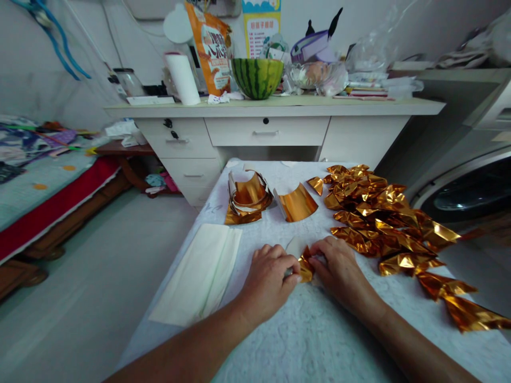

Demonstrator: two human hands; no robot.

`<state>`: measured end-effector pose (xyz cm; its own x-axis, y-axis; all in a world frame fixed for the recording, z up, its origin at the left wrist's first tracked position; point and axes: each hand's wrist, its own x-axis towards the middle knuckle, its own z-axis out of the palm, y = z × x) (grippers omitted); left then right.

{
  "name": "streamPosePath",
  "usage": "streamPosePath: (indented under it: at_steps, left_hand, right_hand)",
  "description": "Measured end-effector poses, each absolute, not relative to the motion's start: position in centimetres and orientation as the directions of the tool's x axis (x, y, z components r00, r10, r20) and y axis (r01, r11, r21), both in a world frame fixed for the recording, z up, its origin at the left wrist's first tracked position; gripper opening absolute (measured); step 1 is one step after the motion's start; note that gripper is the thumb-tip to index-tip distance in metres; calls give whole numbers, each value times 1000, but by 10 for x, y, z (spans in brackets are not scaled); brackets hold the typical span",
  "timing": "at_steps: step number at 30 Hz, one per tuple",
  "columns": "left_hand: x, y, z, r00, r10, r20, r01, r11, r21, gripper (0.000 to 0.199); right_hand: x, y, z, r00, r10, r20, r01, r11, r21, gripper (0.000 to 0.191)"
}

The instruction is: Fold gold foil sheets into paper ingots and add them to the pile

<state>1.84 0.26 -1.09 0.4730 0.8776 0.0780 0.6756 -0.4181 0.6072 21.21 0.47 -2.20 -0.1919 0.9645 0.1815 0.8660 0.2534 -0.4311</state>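
Note:
Between my hands is a small piece of gold foil paper (305, 266), partly folded, with pale paper showing behind it. My left hand (273, 274) has its fingers closed on the foil's left side. On the right side, my right hand (337, 268) pinches the same piece; its fingertips are partly hidden. Beyond them lies a curved gold foil sheet (297, 203), and left of that a curled stack of gold foil sheets (249, 194). A large heap of folded gold foil pieces (383, 213) covers the right of the table. White paper sheets (195, 274) lie left of my left hand.
The cloth-covered table (279, 330) stands before a white desk (267, 110). On the desk are a cut watermelon (257, 77), an orange snack bag (209, 50) and a paper roll (182, 78). A washing machine (471, 175) is at right, a bed (51, 181) at left.

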Motion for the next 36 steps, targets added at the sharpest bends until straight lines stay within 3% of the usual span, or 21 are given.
streamPosePath:
  at_steps: [5, 13, 23, 28, 36]
  left_hand:
    - [21, 2, -11, 427, 899, 95, 694, -394, 602, 11]
    - [22, 2, -14, 321, 938, 134, 737, -336, 587, 55]
    - [21, 5, -18, 338, 933, 122, 727, -342, 595, 68]
    - [20, 4, -20, 358, 924, 135, 696, -360, 621, 77]
    - [21, 3, -17, 346, 933, 96, 680, -320, 660, 83]
  right_hand:
    - [210, 5, -24, -153, 964, 215, 919, 219, -329, 10]
    - [202, 6, -22, -138, 972, 191, 915, 198, -351, 9]
    - [200, 8, -14, -149, 980, 129, 817, 196, -543, 3]
    - [202, 5, -9, -185, 977, 107, 655, 203, -727, 16]
    - [206, 4, 0, -193, 979, 62, 581, 165, -797, 14]
